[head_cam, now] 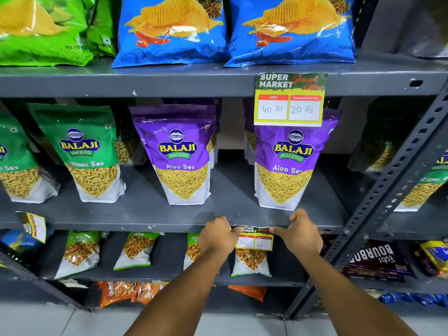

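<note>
A small supermarket price tag (255, 240) with two white price boxes hangs on the front edge of the middle grey shelf (150, 223). My left hand (218, 235) pinches its upper left corner. My right hand (301, 232) pinches its upper right corner, thumb raised above the shelf edge. A snack pouch (251, 261) stands on the lower shelf right behind the tag. A larger tag of the same kind (289, 99), reading 40 Rs and 20 Rs, hangs from the shelf above.
Purple Aloo Sev pouches (180, 154) (288, 161) and green sev pouches (84, 151) stand on the middle shelf. Blue (169, 30) and green chip bags (41, 30) fill the top shelf. A perforated grey upright (378, 197) runs at the right, biscuit packs (378, 260) beyond it.
</note>
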Demonstrator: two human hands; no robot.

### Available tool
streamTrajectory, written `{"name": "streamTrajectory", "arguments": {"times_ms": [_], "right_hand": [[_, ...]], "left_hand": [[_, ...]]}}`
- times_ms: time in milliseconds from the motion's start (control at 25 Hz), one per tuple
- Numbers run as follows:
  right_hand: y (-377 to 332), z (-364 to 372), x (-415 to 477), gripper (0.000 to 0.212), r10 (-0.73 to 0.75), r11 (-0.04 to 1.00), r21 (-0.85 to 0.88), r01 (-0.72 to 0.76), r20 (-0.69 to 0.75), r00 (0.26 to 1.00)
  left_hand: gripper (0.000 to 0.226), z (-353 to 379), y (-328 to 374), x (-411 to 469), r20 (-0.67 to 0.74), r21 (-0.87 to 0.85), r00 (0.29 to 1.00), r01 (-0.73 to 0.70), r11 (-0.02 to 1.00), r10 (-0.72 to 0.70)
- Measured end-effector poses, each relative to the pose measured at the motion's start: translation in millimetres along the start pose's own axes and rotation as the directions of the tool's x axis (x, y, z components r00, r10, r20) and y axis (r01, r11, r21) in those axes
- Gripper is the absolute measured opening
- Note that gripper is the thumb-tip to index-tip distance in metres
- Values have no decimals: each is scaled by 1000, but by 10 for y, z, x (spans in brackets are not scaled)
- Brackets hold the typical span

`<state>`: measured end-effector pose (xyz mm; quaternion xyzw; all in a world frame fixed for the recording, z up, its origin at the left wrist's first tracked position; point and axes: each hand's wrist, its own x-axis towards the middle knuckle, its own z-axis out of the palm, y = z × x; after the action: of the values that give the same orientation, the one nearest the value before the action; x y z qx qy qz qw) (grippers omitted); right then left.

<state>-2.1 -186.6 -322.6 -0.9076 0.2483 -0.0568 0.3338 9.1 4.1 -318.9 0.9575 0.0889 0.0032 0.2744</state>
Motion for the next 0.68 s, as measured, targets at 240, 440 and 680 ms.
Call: {"name": "streamTrajectory", "arguments": {"times_ms": [240,440,680], "right_hand": [[-16,-81,54,38,-318,928,-191,320,43,947],[7,-173,184,15,-531,814,-298,499,-31,847],[-16,70,49,13,-632,697,-532,481,-140,762]], "left_hand": [[27,-171,-19,187,46,346,879,-460,818,475],[34,-254,-276,602,31,364,595,-755,546,803],[54,-183,-510,865,95,468,405,-824,318,909]]}}
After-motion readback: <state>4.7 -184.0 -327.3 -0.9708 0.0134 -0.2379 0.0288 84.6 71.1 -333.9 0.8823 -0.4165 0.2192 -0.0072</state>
